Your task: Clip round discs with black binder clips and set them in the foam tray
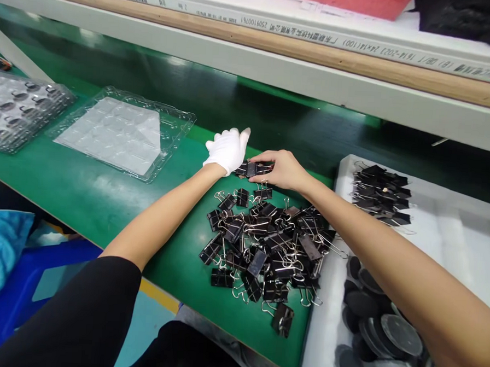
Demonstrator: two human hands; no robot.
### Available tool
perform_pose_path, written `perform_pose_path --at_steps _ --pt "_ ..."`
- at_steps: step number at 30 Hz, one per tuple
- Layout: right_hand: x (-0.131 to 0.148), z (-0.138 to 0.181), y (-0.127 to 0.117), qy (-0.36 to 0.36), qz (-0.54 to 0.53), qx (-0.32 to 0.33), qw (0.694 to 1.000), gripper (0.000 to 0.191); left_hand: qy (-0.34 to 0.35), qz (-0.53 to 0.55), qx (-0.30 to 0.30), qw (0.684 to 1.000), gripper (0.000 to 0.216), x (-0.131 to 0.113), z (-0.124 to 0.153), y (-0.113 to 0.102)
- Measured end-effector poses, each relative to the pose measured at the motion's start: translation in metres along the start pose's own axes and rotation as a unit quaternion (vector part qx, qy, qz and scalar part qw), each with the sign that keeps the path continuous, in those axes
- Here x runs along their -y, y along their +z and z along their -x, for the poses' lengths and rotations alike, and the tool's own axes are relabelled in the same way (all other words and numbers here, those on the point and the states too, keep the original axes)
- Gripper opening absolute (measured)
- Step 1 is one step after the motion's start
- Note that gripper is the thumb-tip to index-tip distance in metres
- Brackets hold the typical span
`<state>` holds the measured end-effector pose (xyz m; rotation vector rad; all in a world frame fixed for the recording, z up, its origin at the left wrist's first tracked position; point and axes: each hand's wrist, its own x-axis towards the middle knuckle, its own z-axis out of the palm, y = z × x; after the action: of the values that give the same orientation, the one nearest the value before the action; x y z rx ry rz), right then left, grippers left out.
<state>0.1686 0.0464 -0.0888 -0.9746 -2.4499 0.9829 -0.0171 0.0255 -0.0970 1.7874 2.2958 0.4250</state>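
Observation:
My left hand, in a white glove, is closed at the back of the green table, its fingers curled and its palm side hidden. It meets the left end of a short row of black binder clips. My bare right hand grips that row from the right, thumb and fingers around it. Any part held beneath the clips is hidden. Just in front of both hands spreads a loose heap of black binder clips with silver wire handles, lying at many angles.
White foam tray at right holds round black parts and more binder clips. Left of my hands lies a clear plastic tray, beside stacked filled trays. A shelf beam crosses above; a blue stool stands below left.

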Motion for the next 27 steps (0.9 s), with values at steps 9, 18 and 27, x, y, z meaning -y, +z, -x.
perform_pose_path --at_steps 9,18,27 --pt "-0.001 -0.005 -0.005 -0.005 -0.016 0.027 0.999 0.049 -0.006 0.205 -0.058 0.977 0.064 0.008 0.003 -0.003" --pt "0.029 0.028 -0.055 0.207 -0.398 -0.041 0.893 0.031 0.036 0.448 -0.102 0.887 0.072 0.024 0.011 -0.008" --pt "0.029 0.186 -0.1 0.143 -0.11 -0.124 0.976 0.043 0.097 0.414 -0.088 0.901 0.058 0.024 0.0 0.0"
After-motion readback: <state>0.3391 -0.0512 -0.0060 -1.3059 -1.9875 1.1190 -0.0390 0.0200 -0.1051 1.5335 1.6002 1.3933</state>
